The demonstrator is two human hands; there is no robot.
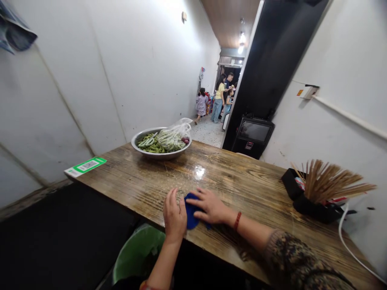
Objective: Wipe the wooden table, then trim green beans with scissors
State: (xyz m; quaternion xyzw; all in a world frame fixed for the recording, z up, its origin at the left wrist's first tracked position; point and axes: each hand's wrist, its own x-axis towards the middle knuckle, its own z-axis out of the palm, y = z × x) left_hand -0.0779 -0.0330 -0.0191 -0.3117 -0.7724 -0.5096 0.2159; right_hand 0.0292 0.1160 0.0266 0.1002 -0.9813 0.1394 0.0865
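A blue cloth (190,213) lies at the near edge of the wooden table (242,177). My right hand (210,206) rests flat on top of it, fingers spread. My left hand (174,215) is at the table edge just left of the cloth, touching its side. A red band circles my right wrist. Most of the cloth is hidden under my hands.
A metal bowl (142,148) of green beans with a plastic bag (177,133) sits at the far end. A black holder of chopsticks (328,185) stands right. A green-and-white card (85,166) lies at the left corner. A green bin (136,253) is below. Several people stand in the far corridor.
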